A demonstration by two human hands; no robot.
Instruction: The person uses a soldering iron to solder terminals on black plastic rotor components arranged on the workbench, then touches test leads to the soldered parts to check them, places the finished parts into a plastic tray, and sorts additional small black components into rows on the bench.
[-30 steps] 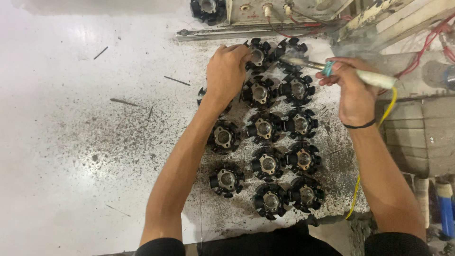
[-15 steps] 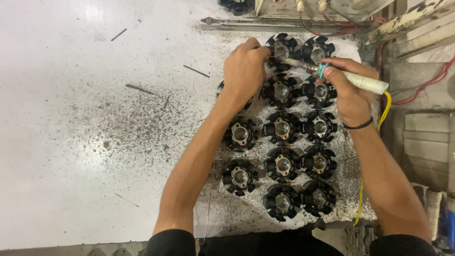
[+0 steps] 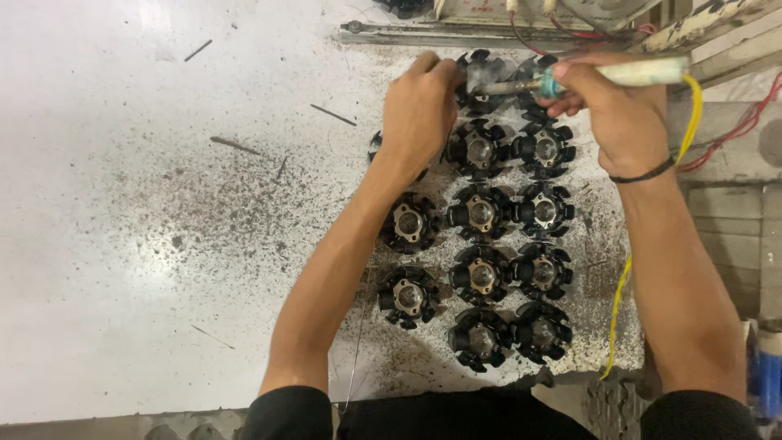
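Lying crosswise, the soldering iron is gripped in the closed right hand, its long axis roughly level and its metal tip pointed leftward toward the left hand. The tip is met at the top black star-shaped part, just beyond the left fingers, which are curled down onto that part; what is pinched cannot be told.

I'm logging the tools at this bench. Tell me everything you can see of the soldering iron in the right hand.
The soldering iron has a pale handle with a teal collar and a thin metal shaft. It lies nearly level, tip pointing left over the top black round part, where a wisp of smoke rises. The right hand grips it; a yellow cord runs from its rear end.
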